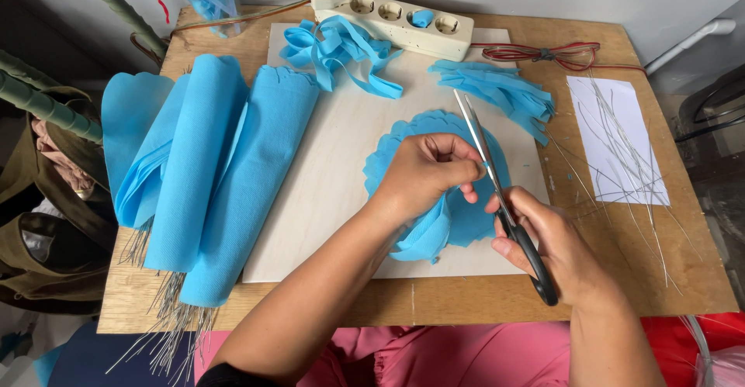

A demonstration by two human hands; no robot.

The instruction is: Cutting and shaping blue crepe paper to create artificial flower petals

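Two hands cut a scalloped blue fabric piece over a pale board on a wooden table.

Near the table's front edge the right hand [555,251] is closed around the black handles of the scissors [497,193], blades slightly parted and pointing away — the left hand [425,174] pinches the blue fabric piece [466,216] just beside them, above the pale board [334,170]. Folded blue fabric rolls [209,170] lie along the left edge, thin wires poking out below. A white paper sheet [617,135] strewn with silver wires [621,162] sits toward the right edge. Farther back lie cut blue strips [497,88] and tangled blue ribbon [337,50] — a cream power strip [396,16] rests at the far edge.
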